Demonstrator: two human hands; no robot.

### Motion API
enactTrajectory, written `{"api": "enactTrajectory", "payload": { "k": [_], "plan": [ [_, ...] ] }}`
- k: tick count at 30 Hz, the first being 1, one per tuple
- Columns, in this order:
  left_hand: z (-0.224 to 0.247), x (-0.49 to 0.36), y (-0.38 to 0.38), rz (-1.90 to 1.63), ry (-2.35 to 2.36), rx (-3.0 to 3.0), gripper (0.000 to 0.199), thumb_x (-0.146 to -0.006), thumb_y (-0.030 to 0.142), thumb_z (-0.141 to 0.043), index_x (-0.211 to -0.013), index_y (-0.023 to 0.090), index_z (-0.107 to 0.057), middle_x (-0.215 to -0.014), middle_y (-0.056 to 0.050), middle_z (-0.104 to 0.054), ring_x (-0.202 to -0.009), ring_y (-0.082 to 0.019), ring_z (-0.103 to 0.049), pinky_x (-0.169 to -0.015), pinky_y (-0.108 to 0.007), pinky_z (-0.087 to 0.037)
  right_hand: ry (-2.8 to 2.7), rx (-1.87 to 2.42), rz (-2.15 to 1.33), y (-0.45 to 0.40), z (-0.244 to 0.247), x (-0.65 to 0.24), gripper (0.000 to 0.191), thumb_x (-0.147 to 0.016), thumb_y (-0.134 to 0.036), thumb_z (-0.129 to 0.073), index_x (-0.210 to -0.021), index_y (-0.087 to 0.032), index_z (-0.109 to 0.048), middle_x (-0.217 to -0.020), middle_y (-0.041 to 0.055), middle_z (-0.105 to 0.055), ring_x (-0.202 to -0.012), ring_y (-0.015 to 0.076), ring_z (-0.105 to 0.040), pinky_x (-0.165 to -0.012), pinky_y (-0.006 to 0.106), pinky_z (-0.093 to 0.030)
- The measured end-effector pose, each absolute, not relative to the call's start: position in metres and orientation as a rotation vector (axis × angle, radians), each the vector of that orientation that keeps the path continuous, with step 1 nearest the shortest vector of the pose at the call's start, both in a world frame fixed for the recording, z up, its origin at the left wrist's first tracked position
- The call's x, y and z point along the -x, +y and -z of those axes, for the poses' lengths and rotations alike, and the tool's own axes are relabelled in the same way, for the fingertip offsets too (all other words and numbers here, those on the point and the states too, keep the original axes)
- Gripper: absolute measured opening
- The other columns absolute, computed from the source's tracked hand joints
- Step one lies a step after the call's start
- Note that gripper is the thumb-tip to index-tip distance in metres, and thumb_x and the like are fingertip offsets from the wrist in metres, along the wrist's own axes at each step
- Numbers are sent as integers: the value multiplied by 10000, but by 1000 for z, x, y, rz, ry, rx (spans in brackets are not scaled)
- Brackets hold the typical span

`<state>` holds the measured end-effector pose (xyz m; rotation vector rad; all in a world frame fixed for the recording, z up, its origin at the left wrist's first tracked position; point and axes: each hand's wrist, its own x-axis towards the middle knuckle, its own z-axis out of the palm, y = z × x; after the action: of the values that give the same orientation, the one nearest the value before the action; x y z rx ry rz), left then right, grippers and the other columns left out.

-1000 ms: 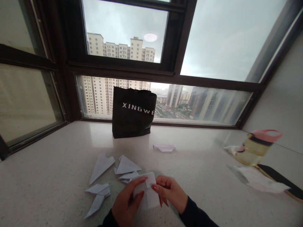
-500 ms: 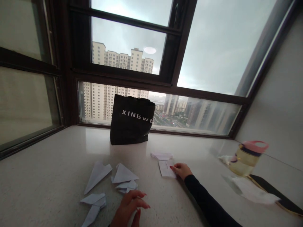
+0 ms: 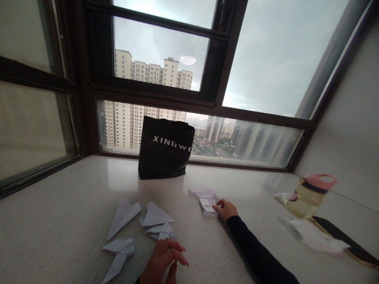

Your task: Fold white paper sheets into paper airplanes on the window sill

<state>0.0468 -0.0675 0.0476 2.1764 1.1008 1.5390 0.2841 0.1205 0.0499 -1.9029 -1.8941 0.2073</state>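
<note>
Paper square [image 3: 208, 207] lies on the desk [image 3: 237, 244] just in front of a flat folded strip [image 3: 203, 193], its right edge at the right hand's [image 3: 226, 210] fingers, which are bent together; whether they pinch it I cannot tell. The left hand [image 3: 164, 260], fingers loosely curled and apart, hovers beside the folded papers [image 3: 160, 230].

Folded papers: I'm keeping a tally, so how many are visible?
6: square paper at the right hand, narrow paper beyond it; farther left, pointed paper, triangular paper beside it, layered paper below that, and forked paper nearest. Overlaps may hide more.

Right hand [image 3: 226, 210] reaches forward, fingers pinched; left hand [image 3: 164, 258] hovers, fingers curled.
</note>
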Motion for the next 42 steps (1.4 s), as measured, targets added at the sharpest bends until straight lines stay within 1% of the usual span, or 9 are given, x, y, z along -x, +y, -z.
{"api": "enactTrajectory", "payload": {
  "k": [4,10,13,18,21,29,35,38,42],
  "plan": [
    [-46,-48,-67,-1500,1121,-2235,313,-651,-25,-332,-706,208,-534,-803,-28,-548,-753,-136,-525,-700,-258,-398,-1775,1798,-113,113,-59,-284,200,-646,-284,-588,-751,-129,-519,-534,-28,-461,-549,164,-503,-539,276,-392],
    [-53,-31,-58,-1447,1317,-2344,305,-639,-2,-328,-739,196,-538,-826,-52,-554,-800,-172,-512,-695,-301,-411,-1844,1510,-218,60,-73,-252,273,-737,-356,-427,-914,-149,-452,-537,-54,-406,-497,131,-456,-481,220,-377],
    [-55,-6,-44,-1332,1568,-2383,315,-637,35,-337,-815,187,-547,-880,-69,-560,-856,-196,-501,-744,-346,-398,-2018,1180,-478,19,-69,-219,232,-741,-311,-435,-923,-171,-464,-590,-37,-441,-504,119,-448,-478,209,-370],
    [-42,24,-26,-907,1964,-2462,542,-553,24,-382,-1059,185,-493,-1165,-76,-469,-1060,-235,-402,-844,-398,-345,-2120,1046,-726,-15,-59,-191,222,-738,-239,-435,-949,-177,-465,-589,-48,-404,-500,110,-430,-477,205,-347],
    [-34,26,-22,-764,1987,-2441,603,-516,17,-387,-1092,167,-480,-1162,-75,-484,-1031,-231,-443,-837,-392,-366,-2137,1043,-796,-15,-54,-193,213,-736,-228,-430,-938,-177,-475,-576,-55,-393,-487,104,-418,-470,202,-335],
    [-50,32,-22,-922,1828,-2495,394,-687,41,-296,-946,140,-577,-976,-83,-608,-916,-158,-531,-803,-298,-418,-1999,991,-925,-18,-58,-193,236,-772,-352,-416,-910,-180,-500,-570,-52,-407,-486,97,-422,-485,216,-355],
    [-67,18,-35,-1519,1374,-2594,272,-794,119,-320,-949,189,-533,-991,-69,-581,-974,-148,-483,-808,-280,-403,-1521,893,-1326,-16,-63,-192,494,-717,-550,-408,-1068,-207,-352,-772,15,-481,-478,107,-502,-387,233,-409],
    [-71,10,-41,-1610,1176,-2565,248,-793,81,-345,-919,186,-531,-951,-62,-588,-965,-144,-486,-799,-264,-401,-1346,918,-1391,-11,-61,-193,550,-683,-566,-450,-1089,-223,-308,-749,8,-505,-447,110,-523,-330,223,-410],
    [-72,1,-49,-1539,1052,-2514,256,-786,54,-347,-914,185,-526,-960,-57,-580,-985,-139,-468,-810,-260,-389,-1350,941,-1566,-7,-55,-193,473,-639,-556,-514,-885,-155,-466,-597,-18,-534,-343,74,-495,-271,169,-376]
  ]
}}
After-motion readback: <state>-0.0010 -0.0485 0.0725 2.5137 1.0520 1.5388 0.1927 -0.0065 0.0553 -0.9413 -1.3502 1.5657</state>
